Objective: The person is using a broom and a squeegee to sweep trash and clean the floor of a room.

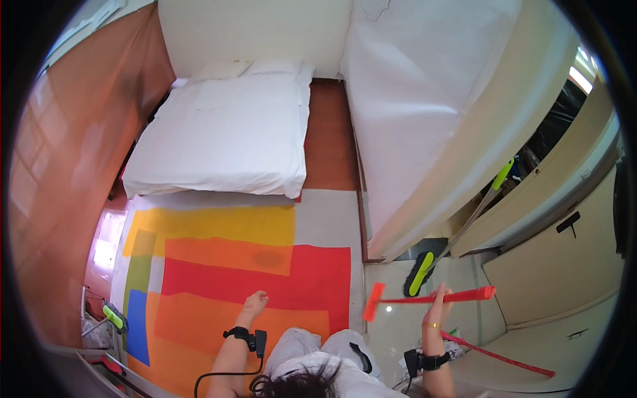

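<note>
My right hand (436, 304) is wrapped round the red handle of a T-shaped tool (405, 300), which looks like a squeegee or push broom. Held nearly level, it has its flat orange head to the left and the thicker red end of its handle to the right. My left hand (255, 302) is over the coloured mat (318, 265), its fingers loosely curled with nothing visible in them. Just beyond the tool, a green-and-black brush (419, 274) with a long grey handle leans in the gap by the white partition. Another red stick (507, 356) lies beyond my right forearm.
A bed (222, 142) with a white sheet and pillows stands ahead, against the far wall. A brown drape (86, 146) hangs along the left. The tall white partition (418, 99) rises at the right, past a strip of tiled floor. At the lower left is another green brush (115, 317).
</note>
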`<state>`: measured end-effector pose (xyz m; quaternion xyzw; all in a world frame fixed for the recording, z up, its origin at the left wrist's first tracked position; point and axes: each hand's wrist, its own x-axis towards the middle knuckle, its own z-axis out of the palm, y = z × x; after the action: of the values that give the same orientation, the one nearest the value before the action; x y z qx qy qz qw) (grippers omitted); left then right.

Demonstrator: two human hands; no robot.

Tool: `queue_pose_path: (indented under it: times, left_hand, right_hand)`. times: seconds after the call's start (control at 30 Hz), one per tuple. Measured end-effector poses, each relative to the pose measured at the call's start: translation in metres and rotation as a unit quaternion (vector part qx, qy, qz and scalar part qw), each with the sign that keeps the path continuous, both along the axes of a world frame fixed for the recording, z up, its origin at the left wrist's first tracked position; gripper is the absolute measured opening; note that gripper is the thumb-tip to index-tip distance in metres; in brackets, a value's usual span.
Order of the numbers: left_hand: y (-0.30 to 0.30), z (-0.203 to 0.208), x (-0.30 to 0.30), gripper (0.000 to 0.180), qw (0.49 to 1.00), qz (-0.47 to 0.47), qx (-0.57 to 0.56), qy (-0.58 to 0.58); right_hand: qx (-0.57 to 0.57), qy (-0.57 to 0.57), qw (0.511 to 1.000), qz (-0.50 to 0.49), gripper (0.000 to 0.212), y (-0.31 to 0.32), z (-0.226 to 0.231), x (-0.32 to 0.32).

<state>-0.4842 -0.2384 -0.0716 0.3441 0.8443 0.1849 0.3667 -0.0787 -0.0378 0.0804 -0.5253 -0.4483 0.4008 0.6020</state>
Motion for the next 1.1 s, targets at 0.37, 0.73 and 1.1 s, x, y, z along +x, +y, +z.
queue_pose_path:
  times: [0.37, 0.73, 1.1]
  left_hand:
    - [-0.075, -0.063, -0.036, 0.033, 0.97, 0.176, 0.084, -0.142]
    - [-0.024, -0.07, -0.043, 0.031, 0.966, 0.188, 0.091, -0.155]
    - [0.181, -0.035, 0.024, 0.035, 0.977, -0.157, 0.122, -0.071]
  right_hand:
    - [-0.208, 0.137, 0.965, 0.084, 0.029, 0.027, -0.055, -0.126]
    - [-0.194, -0.046, 0.942, 0.27, 0.023, 0.06, -0.041, -0.157]
    - [-0.385, -0.092, 0.821, 0.411, 0.036, 0.109, -0.01, -0.109]
